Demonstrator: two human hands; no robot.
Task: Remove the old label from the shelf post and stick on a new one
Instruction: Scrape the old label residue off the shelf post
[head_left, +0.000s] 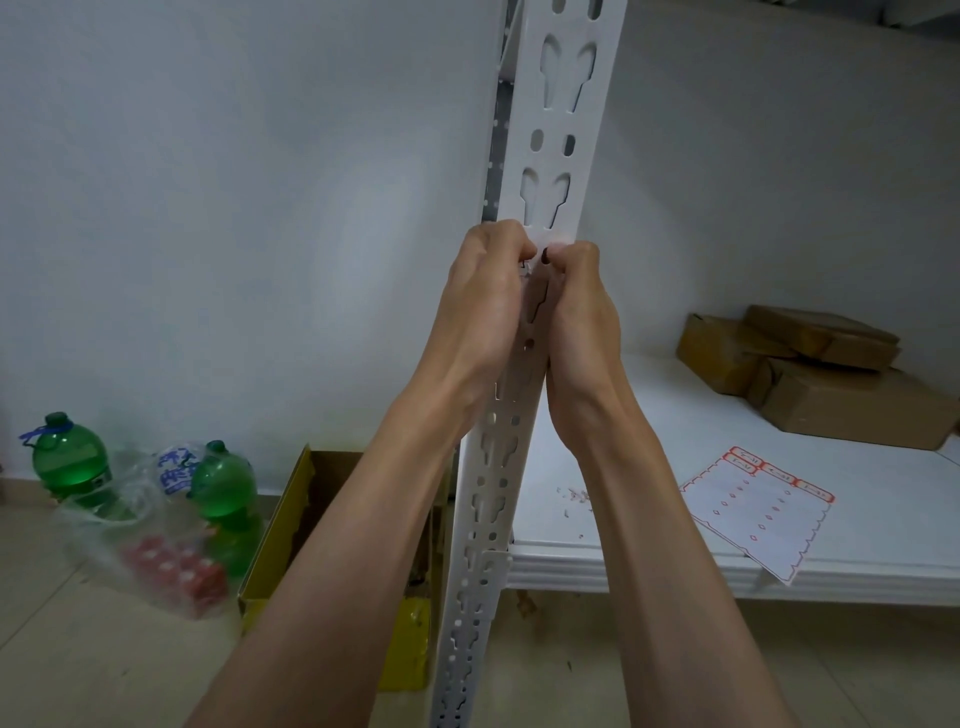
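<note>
A white slotted shelf post (558, 156) runs up the middle of the view. My left hand (483, 301) and my right hand (579, 312) are raised against it side by side, fingers curled, fingertips pressed at the same spot on the post's face. A small pale label (553, 242) shows just above my fingertips; most of it is hidden by my fingers. I cannot tell whether either hand pinches it. A sheet of red-edged labels (761, 512) lies on the white shelf (649, 415) to the right, a few labels left along its top.
Brown cardboard parcels (821, 369) are stacked at the back right of the shelf. Small paper scraps (574, 496) lie on the shelf near the post. On the floor at left stand two green bottles (72, 460), a plastic bag (156, 551) and an open yellow box (332, 519).
</note>
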